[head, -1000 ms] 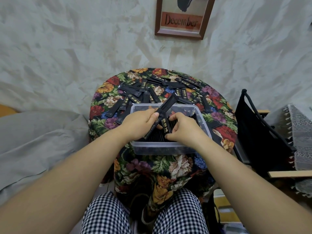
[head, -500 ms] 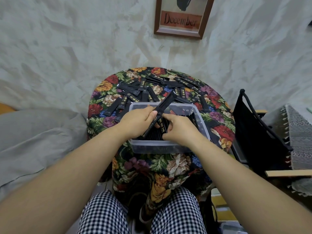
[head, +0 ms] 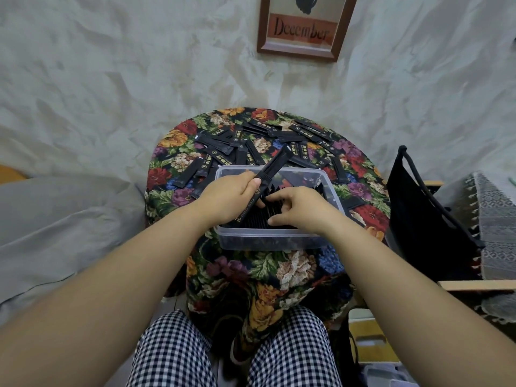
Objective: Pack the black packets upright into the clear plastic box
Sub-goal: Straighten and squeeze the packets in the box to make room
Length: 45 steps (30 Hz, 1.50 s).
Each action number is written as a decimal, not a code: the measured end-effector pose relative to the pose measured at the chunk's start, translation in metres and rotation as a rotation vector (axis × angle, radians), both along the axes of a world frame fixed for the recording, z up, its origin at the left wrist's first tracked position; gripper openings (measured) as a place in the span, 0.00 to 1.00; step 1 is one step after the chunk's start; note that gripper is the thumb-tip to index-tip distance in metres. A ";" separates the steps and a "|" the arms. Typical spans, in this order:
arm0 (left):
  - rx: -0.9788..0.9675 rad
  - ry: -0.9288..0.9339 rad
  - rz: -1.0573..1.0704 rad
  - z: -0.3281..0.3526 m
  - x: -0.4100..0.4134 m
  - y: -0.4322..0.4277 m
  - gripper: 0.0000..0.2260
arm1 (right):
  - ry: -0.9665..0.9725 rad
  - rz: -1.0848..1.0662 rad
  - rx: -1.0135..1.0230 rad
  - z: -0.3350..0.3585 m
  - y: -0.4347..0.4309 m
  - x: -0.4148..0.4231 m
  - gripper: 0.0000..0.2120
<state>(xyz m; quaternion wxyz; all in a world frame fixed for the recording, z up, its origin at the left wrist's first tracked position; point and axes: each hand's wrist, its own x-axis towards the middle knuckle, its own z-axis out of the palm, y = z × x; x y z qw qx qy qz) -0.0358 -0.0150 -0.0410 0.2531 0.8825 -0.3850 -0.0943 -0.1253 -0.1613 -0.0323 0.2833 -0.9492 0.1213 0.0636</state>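
Observation:
A clear plastic box (head: 268,241) stands at the near edge of the floral-clothed round table (head: 279,272). A row of black packets (head: 258,219) stands upright inside it. My left hand (head: 226,198) grips a bundle of long black packets (head: 275,166) that slants up and away over the box. My right hand (head: 300,208) rests inside the box with its fingertips on the tops of the upright packets. Several loose black packets (head: 223,152) lie scattered on the table behind the box.
A grey cushion (head: 55,233) lies at the left. A black bag with straps (head: 424,219) stands to the right of the table, beside a fringed grey cloth (head: 494,227). A framed "December" picture (head: 301,26) hangs on the wall.
My right hand let go of the packet it held in the box and spread its fingers over the packet tops. My left hand has kept its bundle, shifting slightly.

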 end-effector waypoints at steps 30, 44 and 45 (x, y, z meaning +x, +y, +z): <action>-0.016 0.072 0.024 0.006 0.005 -0.005 0.19 | 0.230 0.355 -0.228 0.002 -0.018 -0.030 0.29; -0.076 0.103 0.016 0.009 0.003 -0.004 0.19 | 0.193 0.320 -0.104 0.005 -0.017 -0.043 0.27; -0.078 0.101 0.016 0.009 0.002 -0.004 0.19 | 0.173 0.300 -0.082 0.007 -0.019 -0.043 0.26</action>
